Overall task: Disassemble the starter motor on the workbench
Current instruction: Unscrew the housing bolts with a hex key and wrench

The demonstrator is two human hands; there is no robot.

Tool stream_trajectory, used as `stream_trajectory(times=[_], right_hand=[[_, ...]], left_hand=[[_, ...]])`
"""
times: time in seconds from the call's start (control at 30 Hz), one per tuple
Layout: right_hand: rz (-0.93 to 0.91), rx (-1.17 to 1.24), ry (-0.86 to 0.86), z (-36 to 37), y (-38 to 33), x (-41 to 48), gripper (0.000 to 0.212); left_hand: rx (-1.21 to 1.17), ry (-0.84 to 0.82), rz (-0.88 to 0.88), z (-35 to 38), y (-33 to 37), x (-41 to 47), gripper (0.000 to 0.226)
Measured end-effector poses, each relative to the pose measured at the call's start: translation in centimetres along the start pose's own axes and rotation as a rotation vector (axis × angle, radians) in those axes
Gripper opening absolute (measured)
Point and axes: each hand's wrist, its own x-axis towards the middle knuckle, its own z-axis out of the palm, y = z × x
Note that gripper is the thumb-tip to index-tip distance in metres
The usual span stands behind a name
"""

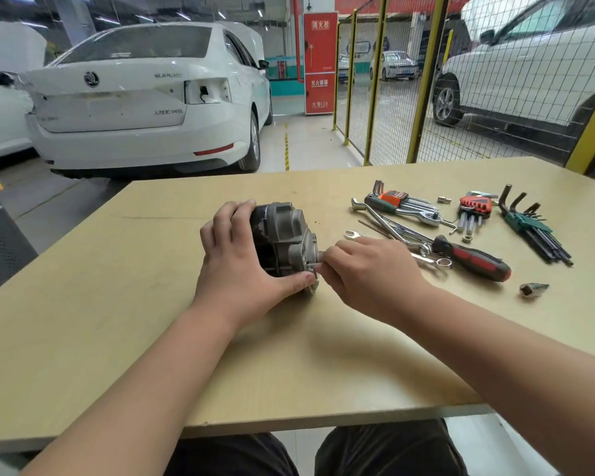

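The starter motor (pixel 284 235), a black cylinder with a grey cast-metal end housing, lies on its side on the tan workbench (pixel 117 304). My left hand (pixel 236 259) grips its black body from the left, thumb pressed against the lower rim of the housing. My right hand (pixel 368 273) is at the motor's right end, fingertips pinching a small metal part at the shaft end (pixel 318 261). What exactly the fingers pinch is hidden by them.
Tools lie to the right: a red-and-black screwdriver (pixel 471 257), wrenches (pixel 392 231), a ratchet (pixel 406 209), hex key sets in orange (pixel 392 199), red (pixel 474 207) and green (pixel 529 223) holders, and a small socket (pixel 531 288). The bench's near edge is close to my knees.
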Motion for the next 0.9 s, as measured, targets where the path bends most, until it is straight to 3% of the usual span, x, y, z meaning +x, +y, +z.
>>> stream_trajectory(times=[0.13,0.2,0.33,0.5,0.6,0.7,0.77,0.9], right_hand=[[0.224,0.247,-0.336,-0.6,0.6,2.0,0.036],[0.233,0.302,-0.529,-1.4,0.9,3.4,0.035],[0.317,0.481,-0.682,-2.0,1.6,4.1,0.031],[0.636,1.161,-0.99,-1.2,3.3,4.3,0.027],[0.657,1.315,-1.124,-1.2,4.2,4.6,0.028],[0.739,1.274,-1.058,-1.0,3.7,4.5,0.026],[0.731,1.139,-0.927,-0.8,2.8,4.1,0.023],[0.397,0.658,-0.621,-1.4,1.8,3.5,0.026]], left_hand=[[-0.014,-0.008,-0.006,0.0,-0.1,-0.1,0.119],[-0.018,-0.004,-0.009,0.0,-0.1,-0.2,0.118],[-0.023,-0.003,-0.01,0.1,0.0,-0.3,0.118],[-0.023,0.006,0.002,0.2,-0.2,-0.5,0.119],[-0.022,0.007,-0.003,0.2,-0.1,-0.6,0.119],[-0.024,0.002,-0.012,0.3,0.0,-0.5,0.12],[-0.018,0.002,-0.012,0.3,0.0,-0.5,0.121],[-0.016,0.002,-0.007,0.4,-0.1,-0.6,0.121]])
